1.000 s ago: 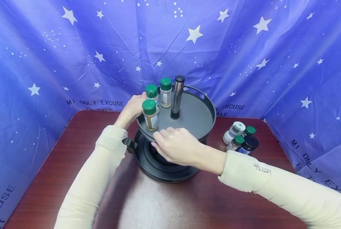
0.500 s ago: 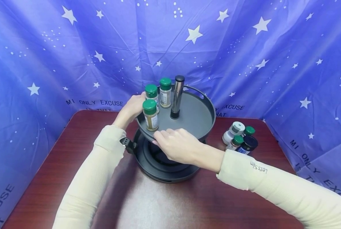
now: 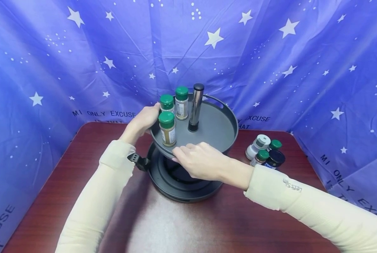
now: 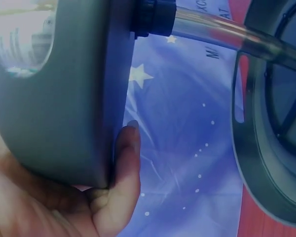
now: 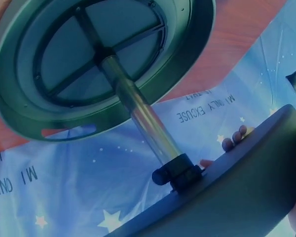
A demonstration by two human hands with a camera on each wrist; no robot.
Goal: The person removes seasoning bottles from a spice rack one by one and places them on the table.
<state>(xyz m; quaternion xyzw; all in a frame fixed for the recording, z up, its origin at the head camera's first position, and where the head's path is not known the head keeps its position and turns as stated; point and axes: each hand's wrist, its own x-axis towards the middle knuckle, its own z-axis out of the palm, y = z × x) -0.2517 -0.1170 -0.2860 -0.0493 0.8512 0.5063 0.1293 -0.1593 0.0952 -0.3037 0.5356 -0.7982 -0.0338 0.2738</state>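
Note:
A two-tier round turntable rack has a dark grey upper tray (image 3: 216,123) and a matching lower tray (image 3: 188,195), joined by a metal pole (image 3: 196,109). My left hand (image 3: 144,119) grips the upper tray's left rim; in the left wrist view its fingers (image 4: 126,173) curl beneath the edge. The near rim is held by my right hand (image 3: 204,161), with curled fingers. On the upper tray's left side stand three green-capped spice jars: a front jar (image 3: 167,131), a middle jar (image 3: 167,101) and a back jar (image 3: 181,105). The middle jar is partly hidden by the front one.
To the right of the rack, a white-capped jar (image 3: 257,147), a dark-lidded jar (image 3: 275,158) and two small green-capped jars (image 3: 259,157) stand grouped on the red-brown table (image 3: 254,225). A blue starry curtain (image 3: 137,42) surrounds the table behind and at both sides.
The upper tray's jars have shifted slightly: the front one to the right, the back one to the left. My left forearm has moved a little left, my right hand slightly right.

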